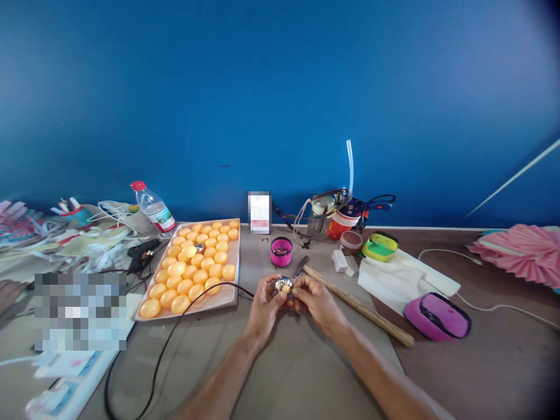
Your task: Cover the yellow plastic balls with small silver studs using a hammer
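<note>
A small ball (284, 284), covered in shiny silver bits with a yellow-orange patch showing, is held in the fingers of my left hand (266, 306). My right hand (318, 300) has its thumb and finger pinched at the ball's right side; whether they grip the ball or something tiny cannot be made out. Just beyond my hands stands a round pink container (281, 252) with small shiny pieces inside. A long wooden handle (363, 308) lies to the right, a dark flat piece (301, 266) at its far end, like a hammer.
On the left, a shallow tray (234, 274) holds many orange balls and a silvery one. A black cable (164, 350) crosses the table towards my left hand. A bottle (155, 210), glue gun (143, 252), white cloth (394, 280) and pink-purple pouch (437, 317) lie around.
</note>
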Motion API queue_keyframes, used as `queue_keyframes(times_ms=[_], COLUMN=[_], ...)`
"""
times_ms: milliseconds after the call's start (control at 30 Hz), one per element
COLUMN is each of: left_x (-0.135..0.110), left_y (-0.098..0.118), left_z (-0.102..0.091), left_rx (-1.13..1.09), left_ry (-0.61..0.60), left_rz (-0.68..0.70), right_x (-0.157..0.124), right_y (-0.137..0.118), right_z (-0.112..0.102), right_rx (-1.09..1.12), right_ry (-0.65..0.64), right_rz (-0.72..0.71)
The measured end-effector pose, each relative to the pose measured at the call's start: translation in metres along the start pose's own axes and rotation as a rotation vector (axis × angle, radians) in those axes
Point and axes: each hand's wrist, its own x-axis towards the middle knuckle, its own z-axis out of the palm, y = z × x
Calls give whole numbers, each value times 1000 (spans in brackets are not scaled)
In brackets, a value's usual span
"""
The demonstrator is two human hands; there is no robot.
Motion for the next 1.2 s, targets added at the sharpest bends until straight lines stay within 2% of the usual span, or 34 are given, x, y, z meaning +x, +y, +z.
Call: queue_keyframes(times_ms=[200, 367, 467, 533, 700, 800, 967, 1100, 1200], left_x=[-2, 1, 4, 5, 6, 6, 7, 6, 5], left_y=[1, 3, 6, 8, 8, 8, 7, 7, 7], left_z=[4, 4, 1, -1, -4, -5, -4, -3, -2], left_rx=[32, -72, -149, -204, -283, -270, -255, -245, -227], left_ry=[-9, -3, 28, 40, 44, 46, 58, 55, 56], left_rz=[48, -22, -35, -38, -52, -58, -61, -55, -56], right_x=[-1, 0, 4, 8, 13, 13, 12, 11, 11], right_y=[6, -8, -17, -19, -13, -7, 3, 8, 10], right_z=[4, -1, -18, -32, -55, -52, -36, -27, -25], right_rx=[-44, -110, -346, -542, -854, -899, -1037, -1223, -1270], right_ry=[74, 54, 69, 36, -174, -113, -11, 12, 51], right_rz=[12, -45, -127, -174, -150, -190, -366, -363, -354])
